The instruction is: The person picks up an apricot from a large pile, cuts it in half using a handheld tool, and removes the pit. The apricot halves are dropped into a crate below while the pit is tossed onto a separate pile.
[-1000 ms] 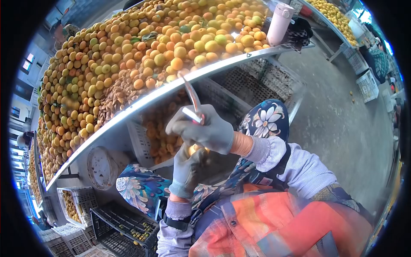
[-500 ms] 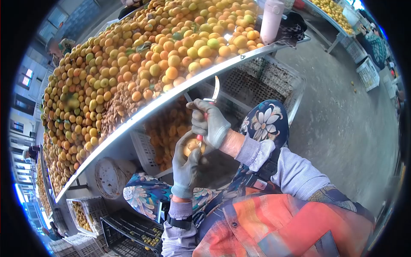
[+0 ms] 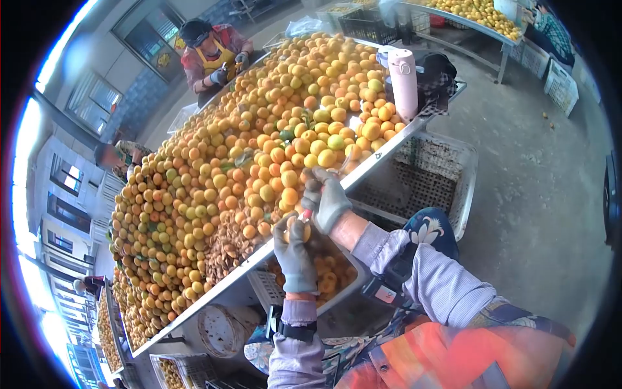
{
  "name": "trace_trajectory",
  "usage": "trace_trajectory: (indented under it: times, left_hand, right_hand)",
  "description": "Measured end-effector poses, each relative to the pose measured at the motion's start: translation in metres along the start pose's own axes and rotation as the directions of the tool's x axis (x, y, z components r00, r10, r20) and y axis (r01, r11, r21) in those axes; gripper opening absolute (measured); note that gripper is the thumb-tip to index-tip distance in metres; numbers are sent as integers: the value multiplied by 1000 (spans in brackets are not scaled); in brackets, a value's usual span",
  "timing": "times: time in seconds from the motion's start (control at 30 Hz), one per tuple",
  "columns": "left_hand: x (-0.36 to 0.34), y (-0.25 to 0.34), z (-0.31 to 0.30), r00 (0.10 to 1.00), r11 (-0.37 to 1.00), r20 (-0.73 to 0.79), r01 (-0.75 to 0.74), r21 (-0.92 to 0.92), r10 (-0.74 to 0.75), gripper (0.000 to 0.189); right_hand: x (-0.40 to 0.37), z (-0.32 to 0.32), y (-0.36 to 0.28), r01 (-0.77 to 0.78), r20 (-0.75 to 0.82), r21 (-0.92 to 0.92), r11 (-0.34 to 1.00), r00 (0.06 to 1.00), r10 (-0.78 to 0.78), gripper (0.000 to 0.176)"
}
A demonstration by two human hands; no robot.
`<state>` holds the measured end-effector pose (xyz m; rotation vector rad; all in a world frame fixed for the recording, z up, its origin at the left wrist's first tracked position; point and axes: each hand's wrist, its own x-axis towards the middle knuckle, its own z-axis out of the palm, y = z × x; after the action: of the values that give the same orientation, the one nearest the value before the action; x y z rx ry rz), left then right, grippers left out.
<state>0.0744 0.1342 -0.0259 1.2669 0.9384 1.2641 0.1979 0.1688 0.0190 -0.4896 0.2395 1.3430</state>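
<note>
Cupping what seems fruit [image 3: 306,232], left hand [image 3: 295,257] sits beside right hand [image 3: 332,202].

A fruit [image 3: 306,232] sat in the left hand [image 3: 295,260], just beside the right hand [image 3: 329,202], near the table [image 3: 197,306] edge. Ahead of both hands, a heap of fruit [image 3: 214,191] covered the table, spreading leftward; a person [image 3: 217,58] stood beyond. Ahead-right of the right hand stood a flask [image 3: 404,84]. One crate [image 3: 267,288] lay below the left hand, another crate [image 3: 469,174] rightward, a bucket [image 3: 217,330] leftward.
</note>
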Motion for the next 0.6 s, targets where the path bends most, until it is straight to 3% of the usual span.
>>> trace_trajectory:
  times: [0.03,0.07,0.13,0.17,0.2,0.27,0.3,0.4,0.43,0.53,0.57,0.6]
  left_hand:
    - [9,8,4,998,980,25,60,-188,-56,26]
    - [21,17,5,990,978,-92,87,-190,-106,22]
    - [53,19,-6,993,990,-109,38,-133,-52,21]
    - [62,23,-15,997,998,-50,56,25,-55,25]
    - [73,25,-18,975,981,-114,191,12,-189,30]
    - [89,35,-23,919,933,-183,360,19,-350,33]
    - [92,39,-26,869,885,-170,450,-116,-464,35]
    - [81,44,-36,879,885,-108,460,-69,-465,35]
    - [82,28,-62,878,879,28,476,32,-477,36]
    - [46,69,-44,850,849,27,522,83,-526,30]
    - [39,58,-53,847,845,22,527,93,-531,30]
    - [30,38,-71,928,873,44,330,359,-369,28]
  right_hand:
    - [3,10,-5,10,-20,-41,999,1000,-11,15]
    - [1,24,-17,52,9,-71,996,999,-52,15]
    - [28,19,-31,117,163,-41,992,981,-109,11]
    - [29,17,-42,78,227,-29,996,971,-70,10]
    - [29,15,-49,170,265,-89,981,954,-141,12]
    - [14,18,-59,190,204,-176,966,967,-153,17]
    - [21,8,-61,194,202,-127,973,965,-166,18]
    - [16,-11,-74,184,211,-126,975,965,-155,18]
    - [19,-18,-77,161,176,-118,980,974,-139,19]
    - [18,-19,-84,137,101,-128,982,987,-124,21]
    - [17,-18,-85,145,114,-130,981,985,-131,21]
    - [15,-17,-86,141,110,-124,982,986,-127,21]
